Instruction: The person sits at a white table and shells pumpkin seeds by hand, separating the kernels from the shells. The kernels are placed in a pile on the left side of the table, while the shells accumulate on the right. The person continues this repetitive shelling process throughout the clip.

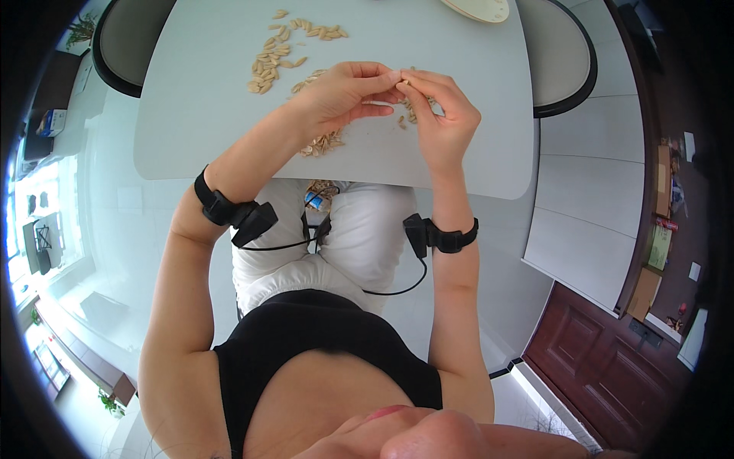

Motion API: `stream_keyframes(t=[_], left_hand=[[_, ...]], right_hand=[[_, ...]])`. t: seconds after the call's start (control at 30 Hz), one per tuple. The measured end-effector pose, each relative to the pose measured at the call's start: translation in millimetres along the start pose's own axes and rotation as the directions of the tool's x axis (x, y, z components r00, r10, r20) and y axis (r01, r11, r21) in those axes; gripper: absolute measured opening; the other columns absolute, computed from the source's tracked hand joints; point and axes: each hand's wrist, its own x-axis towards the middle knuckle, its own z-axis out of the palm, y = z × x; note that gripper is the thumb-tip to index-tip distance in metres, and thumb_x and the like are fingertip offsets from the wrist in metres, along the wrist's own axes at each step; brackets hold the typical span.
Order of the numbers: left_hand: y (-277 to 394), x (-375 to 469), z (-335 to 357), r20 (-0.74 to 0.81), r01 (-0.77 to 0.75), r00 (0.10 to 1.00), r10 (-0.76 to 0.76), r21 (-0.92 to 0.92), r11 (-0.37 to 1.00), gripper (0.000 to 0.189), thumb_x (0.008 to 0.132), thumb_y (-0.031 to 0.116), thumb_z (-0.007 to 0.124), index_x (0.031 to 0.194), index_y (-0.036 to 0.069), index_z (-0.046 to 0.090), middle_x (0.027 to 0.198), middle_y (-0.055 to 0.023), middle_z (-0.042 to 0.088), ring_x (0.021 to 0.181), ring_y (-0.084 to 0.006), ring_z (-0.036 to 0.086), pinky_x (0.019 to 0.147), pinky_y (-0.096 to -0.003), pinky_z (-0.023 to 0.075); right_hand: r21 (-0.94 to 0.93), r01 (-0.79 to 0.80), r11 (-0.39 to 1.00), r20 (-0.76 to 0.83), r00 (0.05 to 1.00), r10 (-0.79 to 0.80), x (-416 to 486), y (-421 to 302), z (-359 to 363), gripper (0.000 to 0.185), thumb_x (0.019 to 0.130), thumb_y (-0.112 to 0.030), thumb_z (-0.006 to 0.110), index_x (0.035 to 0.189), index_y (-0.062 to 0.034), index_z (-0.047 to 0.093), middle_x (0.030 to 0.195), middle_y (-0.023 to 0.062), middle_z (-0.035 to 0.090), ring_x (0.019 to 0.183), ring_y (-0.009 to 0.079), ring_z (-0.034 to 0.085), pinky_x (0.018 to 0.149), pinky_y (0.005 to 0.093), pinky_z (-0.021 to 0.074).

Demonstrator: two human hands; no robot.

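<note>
My left hand point(358, 94) and my right hand point(447, 115) meet above the table, fingertips pinched together around a small pale seed point(406, 82), mostly covered by the fingers. Whole seeds in their shells, probably pumpkin seeds point(268, 64), form a loose trail left of and beyond my left hand. Part of another heap of seeds or shells point(307, 81) shows behind my left wrist. Below that hand lies a pile of split shells point(322, 144). Small seed kernels point(412, 110) are gathered beneath my right hand, partly hidden by it.
The white table point(195, 126) has rounded corners. A pale round dish point(479, 8) sits at its far right. Chairs stand at the left point(129, 46) and right point(559, 54). Black cabled straps circle both forearms. Between my knees, under the table edge, is a container of shells point(319, 192).
</note>
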Motion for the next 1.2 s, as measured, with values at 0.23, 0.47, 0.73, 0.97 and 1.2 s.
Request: stream_keyframes(t=[0.23,0.47,0.73,0.97,1.2], left_hand=[[13.4,5.5,3.4,-0.001,-0.014,1.000,0.015,0.284,0.959,0.029,0.105,0.030,0.063,0.110,0.002,0.068,0.103,-0.0037,0.067,0.100,-0.0096,0.063,0.085,-0.0256,0.0593],[13.0,20.1,3.9,-0.008,-0.045,0.999,0.051,0.326,0.944,0.030,0.107,0.028,0.058,0.105,0.000,0.068,0.097,-0.0054,0.068,0.092,-0.0096,0.064,0.074,-0.0258,0.0613],[19.6,5.1,-21.8,0.164,-0.264,0.873,0.459,0.951,0.163,0.017,0.099,0.017,0.065,0.099,0.002,0.071,0.085,-0.0081,0.066,0.065,-0.0227,0.062,0.064,-0.0359,0.0516],[26.8,-16.2,-79.8,0.165,-0.212,0.847,0.505,0.977,0.037,0.014,0.093,0.010,0.071,0.105,0.002,0.073,0.096,-0.0097,0.066,0.081,-0.0236,0.064,0.074,-0.0364,0.0522],[26.0,-3.8,-109.7,0.041,-0.052,0.793,0.608,0.999,0.001,0.017,0.091,0.009,0.072,0.107,0.003,0.071,0.098,-0.0110,0.066,0.086,-0.0255,0.065,0.079,-0.0384,0.0542]], right_hand=[[-0.204,0.157,0.966,0.051,0.987,-0.150,7.7,4.5,-5.3,0.015,0.083,0.007,0.077,0.096,-0.0025,0.077,0.099,0.0085,0.077,0.087,0.0211,0.072,0.075,0.0290,0.0596],[-0.060,-0.013,0.998,0.000,1.000,0.013,6.7,13.5,-5.0,0.010,0.086,0.001,0.077,0.095,-0.0021,0.078,0.095,0.0080,0.076,0.080,0.0195,0.072,0.070,0.0299,0.0600],[-0.460,-0.201,0.865,0.145,0.944,0.297,16.9,27.1,-35.5,0.011,0.092,-0.003,0.073,0.101,-0.0002,0.078,0.096,0.0106,0.077,0.079,0.0174,0.073,0.072,0.0282,0.0593],[-0.527,-0.039,0.849,0.243,0.950,0.195,17.1,35.4,-35.0,0.014,0.089,-0.008,0.075,0.101,-0.0011,0.077,0.087,0.0115,0.072,0.070,0.0238,0.068,0.066,0.0317,0.0569],[-0.390,0.026,0.920,0.428,0.890,0.156,-6.2,3.9,14.1,0.020,0.086,-0.009,0.077,0.105,-0.0019,0.076,0.091,0.0082,0.071,0.078,0.0233,0.068,0.065,0.0328,0.0553]])
